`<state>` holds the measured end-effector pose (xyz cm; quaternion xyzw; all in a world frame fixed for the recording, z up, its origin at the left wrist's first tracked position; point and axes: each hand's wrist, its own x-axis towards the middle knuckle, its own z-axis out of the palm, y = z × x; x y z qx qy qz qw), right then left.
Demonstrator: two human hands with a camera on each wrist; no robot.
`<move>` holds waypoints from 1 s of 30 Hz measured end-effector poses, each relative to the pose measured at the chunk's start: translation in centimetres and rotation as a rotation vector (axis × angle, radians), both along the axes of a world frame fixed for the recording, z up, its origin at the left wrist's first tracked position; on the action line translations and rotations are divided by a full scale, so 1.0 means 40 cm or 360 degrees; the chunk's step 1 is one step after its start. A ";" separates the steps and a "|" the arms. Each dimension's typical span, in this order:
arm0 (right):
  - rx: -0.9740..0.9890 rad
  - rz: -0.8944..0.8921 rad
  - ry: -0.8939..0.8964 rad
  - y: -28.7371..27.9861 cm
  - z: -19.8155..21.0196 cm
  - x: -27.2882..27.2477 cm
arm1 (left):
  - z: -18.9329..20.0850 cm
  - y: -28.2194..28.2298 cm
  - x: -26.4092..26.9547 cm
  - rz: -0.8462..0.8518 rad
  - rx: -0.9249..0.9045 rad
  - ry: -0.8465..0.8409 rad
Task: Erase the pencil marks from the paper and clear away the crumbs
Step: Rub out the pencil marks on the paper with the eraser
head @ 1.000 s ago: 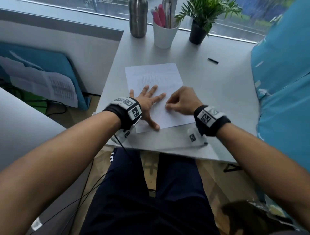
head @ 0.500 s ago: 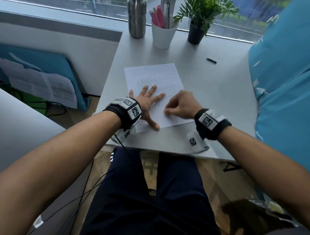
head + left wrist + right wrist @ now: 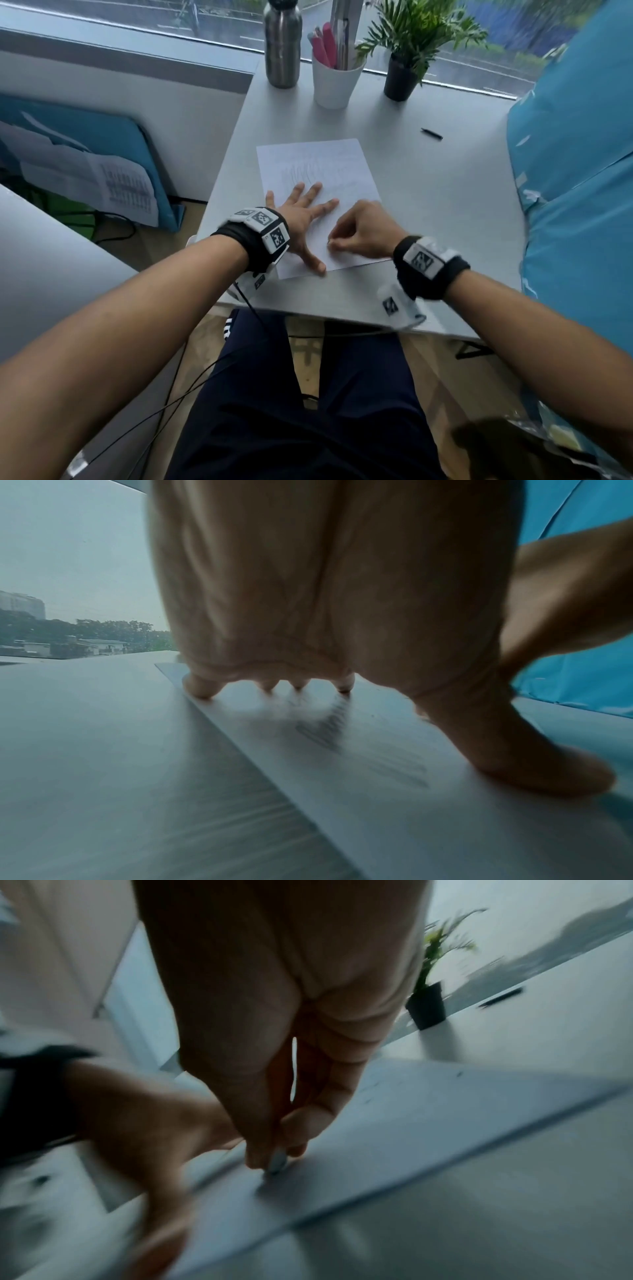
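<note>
The white sheet of paper (image 3: 318, 192) with faint grey pencil scribbles lies mid-frame on the pale grey counter (image 3: 445, 212). The left hand (image 3: 301, 219) lies flat on it, fingers spread. The right hand (image 3: 363, 231) has its fingers pinching a small grey eraser (image 3: 278, 1160) against the paper's lower part.

An office: desk (image 3: 445, 205), pen cup (image 3: 334, 85), papers by window.
</note>
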<state>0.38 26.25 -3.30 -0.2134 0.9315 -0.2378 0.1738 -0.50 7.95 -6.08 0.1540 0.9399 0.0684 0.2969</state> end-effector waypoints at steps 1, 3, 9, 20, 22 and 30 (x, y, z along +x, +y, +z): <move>0.0004 -0.0148 0.0033 0.010 0.002 -0.035 | 0.001 0.000 0.002 -0.0002 0.0003 -0.0010; -0.0052 -0.0401 0.0127 0.027 0.021 -0.088 | 0.004 0.001 0.004 0.0011 0.0017 -0.0015; 0.0022 -0.0063 0.0038 -0.017 0.009 -0.028 | -0.003 0.001 0.000 0.0007 0.0004 0.0002; -0.0049 -0.0318 0.0174 0.011 0.024 -0.088 | 0.002 0.002 0.003 0.0011 0.0016 0.0000; -0.0035 -0.0274 0.0147 -0.006 0.019 -0.062 | 0.001 0.004 0.003 0.0014 0.0006 0.0003; -0.0076 -0.0306 0.0174 -0.006 0.022 -0.074 | 0.004 0.004 0.008 0.0015 0.0020 -0.0007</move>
